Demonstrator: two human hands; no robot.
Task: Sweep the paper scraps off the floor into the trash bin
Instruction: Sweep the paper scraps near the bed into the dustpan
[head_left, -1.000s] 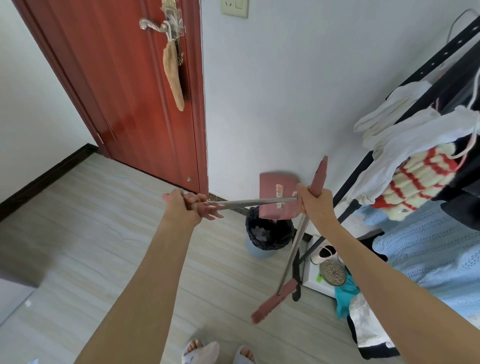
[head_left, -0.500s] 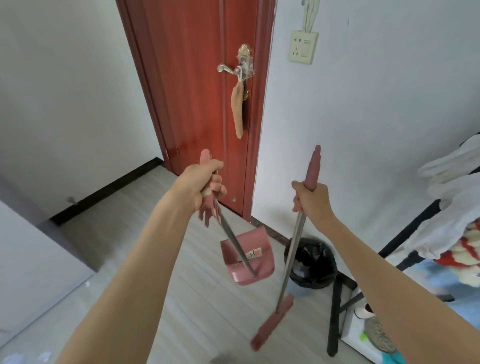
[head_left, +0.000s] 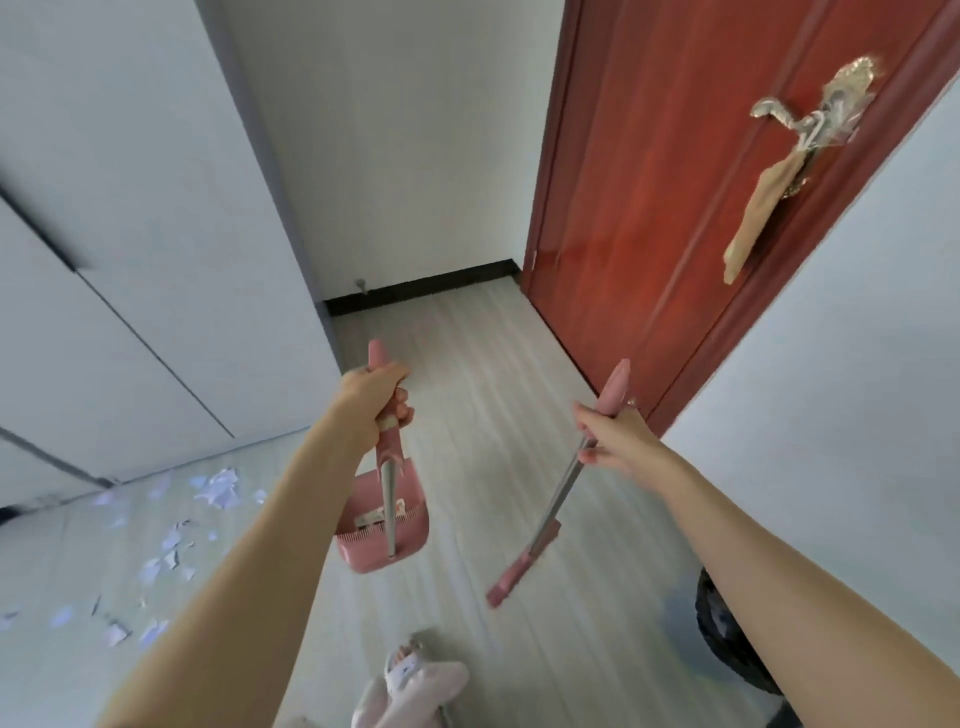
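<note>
Paper scraps (head_left: 171, 540) strewn on floor (head_left: 493, 415) low-left, nearer left hand (head_left: 371, 400), which grips dustpan (head_left: 382, 525) handle, pan hanging; right hand (head_left: 615, 441) grips broom (head_left: 524, 564), shaft slanting down-left toward them; trash bin (head_left: 719, 631) behind right arm.

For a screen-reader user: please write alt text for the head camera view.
A person's left hand holds a pink dustpan and the right hand a pink broom, both above a pale floor. Paper scraps lie scattered at left; a black-lined trash bin shows at lower right, by a red door.
</note>
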